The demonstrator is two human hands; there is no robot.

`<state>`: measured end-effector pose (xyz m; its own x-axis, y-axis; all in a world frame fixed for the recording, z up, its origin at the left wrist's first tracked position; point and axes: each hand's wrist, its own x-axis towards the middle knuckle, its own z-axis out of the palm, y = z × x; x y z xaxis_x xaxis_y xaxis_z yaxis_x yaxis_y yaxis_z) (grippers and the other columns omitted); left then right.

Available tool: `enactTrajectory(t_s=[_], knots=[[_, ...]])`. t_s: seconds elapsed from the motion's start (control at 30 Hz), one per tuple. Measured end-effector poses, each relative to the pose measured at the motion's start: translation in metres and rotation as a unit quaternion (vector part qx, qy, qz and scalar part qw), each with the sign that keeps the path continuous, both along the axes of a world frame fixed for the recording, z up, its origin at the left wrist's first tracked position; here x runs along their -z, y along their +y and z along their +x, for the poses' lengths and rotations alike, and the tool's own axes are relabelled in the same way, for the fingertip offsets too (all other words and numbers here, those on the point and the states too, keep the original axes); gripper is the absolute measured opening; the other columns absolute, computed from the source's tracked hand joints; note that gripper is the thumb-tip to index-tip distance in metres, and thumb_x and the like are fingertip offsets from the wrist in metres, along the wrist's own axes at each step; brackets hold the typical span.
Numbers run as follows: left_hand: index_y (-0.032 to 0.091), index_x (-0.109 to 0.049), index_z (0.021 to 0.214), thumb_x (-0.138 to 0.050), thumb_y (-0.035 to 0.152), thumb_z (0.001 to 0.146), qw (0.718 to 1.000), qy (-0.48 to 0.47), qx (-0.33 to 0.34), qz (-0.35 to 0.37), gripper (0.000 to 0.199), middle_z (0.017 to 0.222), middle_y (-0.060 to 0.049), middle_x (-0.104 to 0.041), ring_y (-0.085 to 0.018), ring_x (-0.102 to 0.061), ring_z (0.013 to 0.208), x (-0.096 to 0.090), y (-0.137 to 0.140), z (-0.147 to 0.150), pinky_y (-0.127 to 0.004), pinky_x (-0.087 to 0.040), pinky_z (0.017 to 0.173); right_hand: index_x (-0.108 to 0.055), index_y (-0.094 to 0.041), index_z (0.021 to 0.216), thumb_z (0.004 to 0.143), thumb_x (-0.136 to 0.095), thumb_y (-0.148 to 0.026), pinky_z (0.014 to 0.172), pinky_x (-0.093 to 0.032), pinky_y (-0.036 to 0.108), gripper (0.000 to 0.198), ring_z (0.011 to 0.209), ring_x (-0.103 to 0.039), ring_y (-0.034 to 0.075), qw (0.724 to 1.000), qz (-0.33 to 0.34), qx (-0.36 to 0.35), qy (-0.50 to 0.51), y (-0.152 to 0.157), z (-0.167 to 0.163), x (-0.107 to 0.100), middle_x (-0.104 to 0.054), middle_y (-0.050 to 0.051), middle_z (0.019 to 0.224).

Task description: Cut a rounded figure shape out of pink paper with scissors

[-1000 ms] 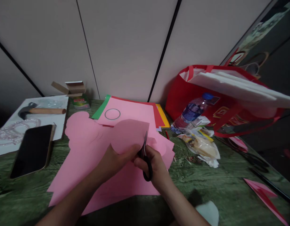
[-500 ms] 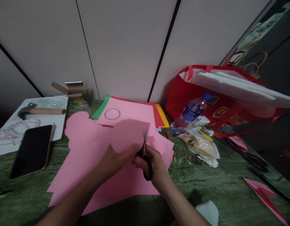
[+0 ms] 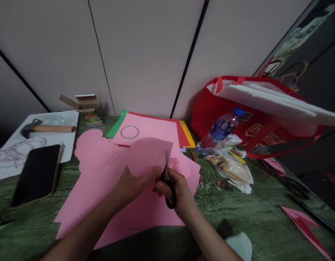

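A pink piece of paper [image 3: 148,154], rounded on its left side and with a corner at its upper right, is pinched in my left hand [image 3: 136,183]. My right hand [image 3: 176,190] grips a pair of black-handled scissors [image 3: 171,194], fingers wrapped about the handles. The narrow blades point up and lie at the paper's right edge, close together. Both hands are over a spread of larger pink sheets [image 3: 140,214]. To the left lie pink cut-outs with scalloped edges [image 3: 92,148].
Behind are coloured sheets with a ring [image 3: 130,137] on top. Leftward sit a phone [image 3: 36,175], a hammer [image 3: 54,128] and an opened small box [image 3: 91,116]. A water bottle [image 3: 220,130], a food packet [image 3: 234,166] and a red bag [image 3: 202,108] stand on the right.
The scissor blades have drawn closer together at the paper's right edge. Both hands stay in nearly the same place.
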<state>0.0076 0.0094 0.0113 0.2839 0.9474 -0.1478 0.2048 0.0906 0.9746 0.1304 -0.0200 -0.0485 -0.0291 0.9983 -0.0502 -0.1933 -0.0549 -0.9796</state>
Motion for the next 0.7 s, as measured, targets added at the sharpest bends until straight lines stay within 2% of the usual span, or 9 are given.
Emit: enactTrajectory(t_s=[0.23, 0.5, 0.7], knots=[[0.019, -0.056, 0.048, -0.051, 0.027, 0.073, 0.998, -0.043, 0.041, 0.029, 0.026, 0.044, 0.0, -0.058, -0.016, -0.058, 0.049, 0.009, 0.007, -0.003, -0.026, -0.049, 0.052, -0.053, -0.02, 0.067, 0.064, -0.066, -0.029, 0.043, -0.038, 0.022, 0.016, 0.045, -0.045, 0.009, 1.0, -0.005, -0.001, 0.0, 0.0, -0.001, 0.0, -0.05, -0.007, 0.049], [0.018, -0.06, 0.059, -0.053, 0.03, 0.076, 0.998, -0.026, 0.029, 0.056, 0.021, 0.053, 0.0, -0.062, -0.015, -0.059, 0.054, 0.015, 0.009, -0.007, -0.025, -0.049, 0.053, -0.052, -0.02, 0.064, 0.062, -0.062, -0.023, 0.043, -0.039, 0.022, 0.011, 0.045, -0.048, 0.01, 1.0, -0.015, 0.008, 0.004, 0.0, -0.002, -0.004, -0.049, -0.007, 0.046], [0.018, -0.056, 0.052, -0.052, 0.026, 0.074, 0.997, -0.054, 0.037, 0.045, 0.024, 0.044, 0.001, -0.058, -0.014, -0.056, 0.047, 0.012, 0.008, -0.005, -0.023, -0.047, 0.048, -0.052, -0.019, 0.064, 0.063, -0.063, -0.025, 0.042, -0.039, 0.021, 0.012, 0.045, -0.048, 0.01, 1.0, -0.011, 0.009, 0.002, 0.0, -0.002, -0.004, -0.049, -0.007, 0.045]])
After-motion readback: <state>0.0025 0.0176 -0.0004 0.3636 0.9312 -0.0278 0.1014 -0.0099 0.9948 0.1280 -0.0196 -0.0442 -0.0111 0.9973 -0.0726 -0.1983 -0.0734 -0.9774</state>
